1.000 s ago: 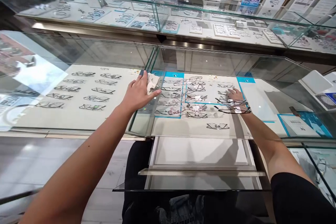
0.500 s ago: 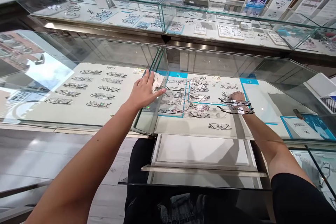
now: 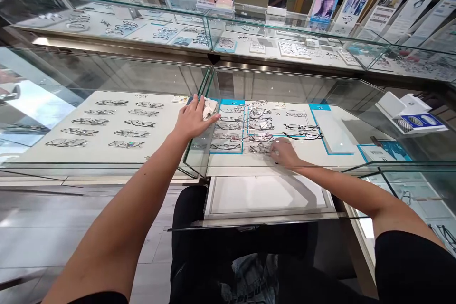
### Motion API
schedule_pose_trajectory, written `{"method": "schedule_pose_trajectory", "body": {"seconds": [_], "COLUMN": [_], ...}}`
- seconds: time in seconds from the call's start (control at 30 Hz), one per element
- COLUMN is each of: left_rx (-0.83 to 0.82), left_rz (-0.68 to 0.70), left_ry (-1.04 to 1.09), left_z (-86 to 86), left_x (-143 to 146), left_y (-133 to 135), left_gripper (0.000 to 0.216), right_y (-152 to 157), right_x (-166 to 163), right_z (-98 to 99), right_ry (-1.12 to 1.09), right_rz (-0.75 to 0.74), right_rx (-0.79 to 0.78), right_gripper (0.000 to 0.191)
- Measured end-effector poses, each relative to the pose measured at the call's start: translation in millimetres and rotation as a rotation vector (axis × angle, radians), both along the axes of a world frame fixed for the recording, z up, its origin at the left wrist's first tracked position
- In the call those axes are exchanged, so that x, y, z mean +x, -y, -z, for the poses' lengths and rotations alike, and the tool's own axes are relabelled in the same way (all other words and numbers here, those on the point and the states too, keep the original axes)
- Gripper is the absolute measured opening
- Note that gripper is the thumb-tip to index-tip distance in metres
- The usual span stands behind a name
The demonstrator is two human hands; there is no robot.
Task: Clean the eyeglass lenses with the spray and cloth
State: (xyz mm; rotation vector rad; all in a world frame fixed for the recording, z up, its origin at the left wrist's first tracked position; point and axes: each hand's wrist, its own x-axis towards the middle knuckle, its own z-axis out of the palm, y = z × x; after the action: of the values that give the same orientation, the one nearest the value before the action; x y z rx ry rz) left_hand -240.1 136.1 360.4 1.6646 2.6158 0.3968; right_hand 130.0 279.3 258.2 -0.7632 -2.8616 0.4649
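Observation:
My left hand [image 3: 192, 119] lies flat on the glass top of the display case [image 3: 199, 164], fingers stretched over a crumpled white cloth [image 3: 210, 106]. My right hand [image 3: 283, 152] reaches inside the case, low over the white display tray [image 3: 335, 133]. Its fingers are curled down on a pair of glasses near the tray's front edge, mostly hidden under the hand. Rows of clear-framed glasses [image 3: 249, 126] lie just left of that hand. Two dark-framed pairs [image 3: 302, 131] lie on the tray to its right, apart from it.
The left case section holds rows of glasses [image 3: 114, 123] under glass. A pulled-out drawer shelf [image 3: 267, 194] juts toward me below the case. A farther counter [image 3: 213, 33] carries more glasses and upright posters. A white box [image 3: 409, 114] sits at the right.
My right hand let go of the two dark-framed pairs, left them on the tray, and moved left and toward me to the pair near the front. My left hand stayed on the cloth.

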Motion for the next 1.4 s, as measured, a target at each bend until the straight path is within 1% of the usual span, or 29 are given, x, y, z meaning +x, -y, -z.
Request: {"method": "schedule_pose_trajectory", "body": {"seconds": [0.03,0.17,0.23,0.3,0.37,0.43,0.5,0.57,0.63,0.67,0.73,0.8,0.9,0.97,1.07,1.23,1.4], "left_rx": [0.006,0.024,0.033,0.038,0.029,0.014,0.010,0.016,0.026,0.031,0.039,0.041,0.044,0.051,0.063,0.046,0.063], "left_rz": [-0.003,0.005,0.014,0.018,0.017,0.013,0.008,0.006,0.006,0.008,0.010,0.012,0.012,0.011,0.013,0.003,0.004], "left_ry": [0.009,0.029,0.023,0.012,0.005,0.006,0.008,0.007,0.009,0.011,0.014,0.010,0.003,0.004,0.002,-0.026,0.010], "left_z": [0.4,3.0,4.3,4.8,4.4,3.5,2.7,2.3,2.1,2.1,1.9,1.7,1.8,2.1,2.5,2.5,2.5], "left_x": [0,-2,-2,-2,-1,0,1,2,3,3,4,4,3,2,2,1,0], "left_y": [-1,-4,-5,-6,-6,-7,-8,-8,-8,-8,-8,-8,-8,-8,-8,-8,-7], "left_gripper": [0.109,0.111,0.111,0.111,0.113,0.114,0.115,0.115,0.114,0.113,0.110,0.109,0.107,0.106,0.105,0.105,0.105], "right_y": [16,76,99,117,128,127,112,80,36,11,-36,-75,-112,-126,-136,-144,-145], "right_x": [1,13,20,26,30,33,35,36,33,32,26,21,15,14,16,19,19], "right_z": [-4.6,-28.0,-44.1,-65.9,-94.8,-129.6,-164.9,-193.4,-209.0,-211.0,-205.0,-190.1,-165.6,-153.9,-144.2,-137.4,-135.8], "right_ry": [0.007,0.042,0.057,0.045,-0.007,-0.095,-0.201,-0.276,-0.280,-0.256,-0.172,-0.055,0.104,0.171,0.212,0.231,0.246], "right_rz": [-0.042,-0.223,-0.351,-0.464,-0.532,-0.573,-0.559,-0.494,-0.375,-0.315,-0.201,-0.107,-0.005,0.029,0.047,0.047,0.040], "right_rx": [-0.037,-0.197,-0.344,-0.491,-0.557,-0.525,-0.403,-0.228,-0.030,0.051,0.149,0.203,0.267,0.301,0.329,0.327,0.307], "right_gripper": [0.007,0.013,0.015,0.016,0.017,0.014,0.010,0.010,0.007,0.005,0.004,0.005,0.009,0.013,0.017,0.020,0.018]}}
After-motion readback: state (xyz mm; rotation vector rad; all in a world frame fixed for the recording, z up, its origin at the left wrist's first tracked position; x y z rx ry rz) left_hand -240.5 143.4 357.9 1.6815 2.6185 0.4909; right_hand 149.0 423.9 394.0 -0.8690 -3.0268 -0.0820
